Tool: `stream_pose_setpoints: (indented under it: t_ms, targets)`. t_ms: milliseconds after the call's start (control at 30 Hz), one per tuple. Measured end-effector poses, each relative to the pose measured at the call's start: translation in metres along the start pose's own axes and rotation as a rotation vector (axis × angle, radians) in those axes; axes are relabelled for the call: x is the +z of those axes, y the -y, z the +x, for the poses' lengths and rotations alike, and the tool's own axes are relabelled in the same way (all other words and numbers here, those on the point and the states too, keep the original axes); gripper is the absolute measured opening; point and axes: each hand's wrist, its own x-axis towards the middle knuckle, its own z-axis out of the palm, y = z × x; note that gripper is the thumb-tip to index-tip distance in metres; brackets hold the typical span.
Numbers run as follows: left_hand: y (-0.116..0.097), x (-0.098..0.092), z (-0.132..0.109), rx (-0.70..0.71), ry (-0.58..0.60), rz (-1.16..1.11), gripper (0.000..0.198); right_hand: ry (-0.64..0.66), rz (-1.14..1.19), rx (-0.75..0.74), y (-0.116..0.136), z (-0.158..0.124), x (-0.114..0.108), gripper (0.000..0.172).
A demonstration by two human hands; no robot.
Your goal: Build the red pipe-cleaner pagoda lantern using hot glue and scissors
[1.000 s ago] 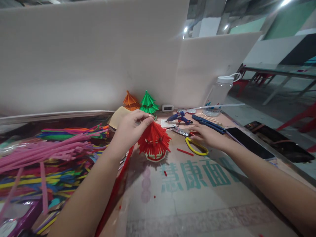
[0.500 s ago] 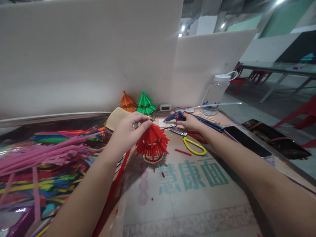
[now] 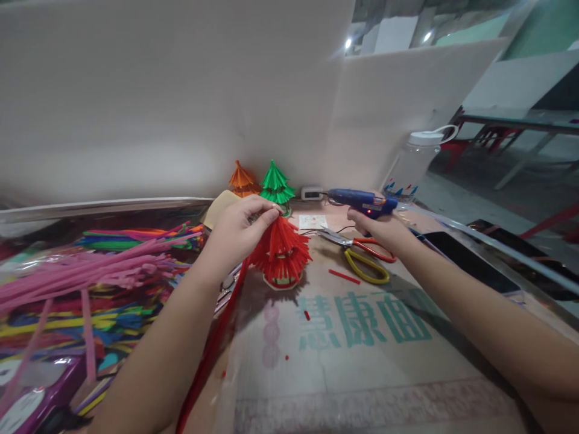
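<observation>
My left hand [image 3: 246,232] pinches the tip of a red tiered tree [image 3: 283,250] made of fuzzy stems, which stands upright on its pale base ring. Raised above the table, my right hand [image 3: 373,226] is wrapped round a blue glue gun [image 3: 362,201] whose nozzle points left. A red light glows on the gun, and a long clear glue stick [image 3: 479,232] trails from its back end. Below that hand lie scissors [image 3: 368,265] with yellow and red handles. Behind the red tree stand a green tree [image 3: 274,184] and an orange tree [image 3: 243,181].
Piles of coloured pipe cleaners [image 3: 113,271] cover the left side, with a purple box [image 3: 49,386] in front. At the back are a small digital display [image 3: 312,193] and a clear bottle [image 3: 414,166]. A phone [image 3: 470,262] lies at right. Red scraps dot the board [image 3: 362,374].
My right hand has lifted the glue gun off the table, its glue stick swinging round to the right. My left hand still holds the red tree. The view has shifted slightly.
</observation>
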Motion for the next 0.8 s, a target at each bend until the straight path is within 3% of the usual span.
stream_pose_setpoints:
  t_ms: [167,267,367,533,600,700,800]
  targets:
    - [0.002,-0.001,0.000,0.020,0.007,0.006,0.024,0.316,0.089,-0.221,0.034,-0.025,-0.011,0.048]
    - [0.000,-0.003,0.000,0.024,-0.007,0.036,0.024,0.416,0.111,-0.313,0.052,-0.034,-0.011,0.044]
    - [-0.001,-0.004,0.000,0.048,-0.028,0.053,0.023,0.380,0.134,-0.326,0.062,-0.039,-0.010,0.040]
    - [0.000,-0.003,0.000,0.083,-0.020,0.055,0.021,0.117,0.335,-0.374,0.064,-0.038,-0.014,0.033]
    - [0.000,-0.003,0.000,0.095,-0.023,0.052,0.020,0.145,0.360,-0.388,0.063,-0.038,-0.018,0.032]
    - [-0.001,-0.004,0.000,0.115,-0.035,0.057,0.019,0.307,0.260,-0.377,0.066,-0.042,-0.020,0.039]
    - [-0.002,-0.005,-0.001,0.127,-0.042,0.084,0.019,0.332,0.132,-0.381,0.073,-0.051,-0.016,0.048]
